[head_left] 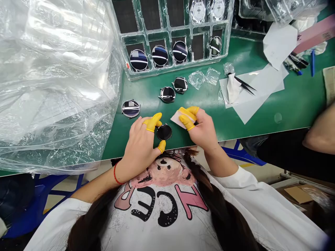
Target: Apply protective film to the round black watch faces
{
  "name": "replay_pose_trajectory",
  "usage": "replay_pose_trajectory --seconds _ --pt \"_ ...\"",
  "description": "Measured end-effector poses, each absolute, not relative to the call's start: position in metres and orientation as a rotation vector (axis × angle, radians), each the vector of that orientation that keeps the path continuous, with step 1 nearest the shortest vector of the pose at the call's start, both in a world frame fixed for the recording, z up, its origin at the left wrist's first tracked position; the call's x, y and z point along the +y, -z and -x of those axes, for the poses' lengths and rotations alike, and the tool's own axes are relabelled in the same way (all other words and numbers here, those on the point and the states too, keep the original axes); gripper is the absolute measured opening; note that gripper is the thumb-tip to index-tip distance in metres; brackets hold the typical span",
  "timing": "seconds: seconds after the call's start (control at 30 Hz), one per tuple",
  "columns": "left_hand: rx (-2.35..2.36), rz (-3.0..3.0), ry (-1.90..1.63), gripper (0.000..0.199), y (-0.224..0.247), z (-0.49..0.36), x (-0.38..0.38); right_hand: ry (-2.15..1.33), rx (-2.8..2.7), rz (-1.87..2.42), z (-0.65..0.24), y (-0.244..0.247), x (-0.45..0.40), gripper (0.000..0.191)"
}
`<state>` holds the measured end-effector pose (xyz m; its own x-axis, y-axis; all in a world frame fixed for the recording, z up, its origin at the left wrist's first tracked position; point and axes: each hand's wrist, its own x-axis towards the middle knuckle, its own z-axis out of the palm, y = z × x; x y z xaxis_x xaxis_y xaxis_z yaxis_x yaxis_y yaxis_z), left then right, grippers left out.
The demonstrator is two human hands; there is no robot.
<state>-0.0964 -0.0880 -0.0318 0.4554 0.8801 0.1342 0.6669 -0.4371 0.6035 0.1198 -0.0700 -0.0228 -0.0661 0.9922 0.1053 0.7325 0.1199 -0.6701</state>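
My left hand (140, 143) wears yellow finger cots and grips a round black watch face (164, 132) at the table's near edge, thumb on the near rim and fingers on the far side. To its right, my right hand (202, 127), also in yellow cots, pinches a folded pale cloth or wipe (177, 119) just off the watch. Beyond my hands lie two more round watch faces, one (167, 94) next to another (180, 85). A further watch face (131, 108) rests on the table past my left knuckles.
A clear plastic tray (167, 71) with several watches stands at the back. Plastic bags (60, 87) cover the left side. Right of centre are tweezers (244, 83), white paper sheets (248, 101) and pens (295, 62). Another person's arm (320, 132) shows at the right edge.
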Motion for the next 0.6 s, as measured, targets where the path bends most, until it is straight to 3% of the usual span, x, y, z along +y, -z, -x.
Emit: replay_pose_trajectory --seconds 0.27,0.47,0.6 --pt "1.135 -2.222 -0.697 0.103 0.039 0.101 -0.082 -0.802 -2.308 1.403 -0.11 0.006 -0.071 0.041" --pt "1.072 -2.198 -0.634 0.097 0.044 0.105 -0.075 -0.653 -2.423 1.481 -0.103 0.017 -0.047 0.018" --pt "1.083 -2.23 -0.632 0.094 0.044 0.105 -0.074 -0.597 -2.465 1.433 -0.104 0.018 -0.037 0.02"
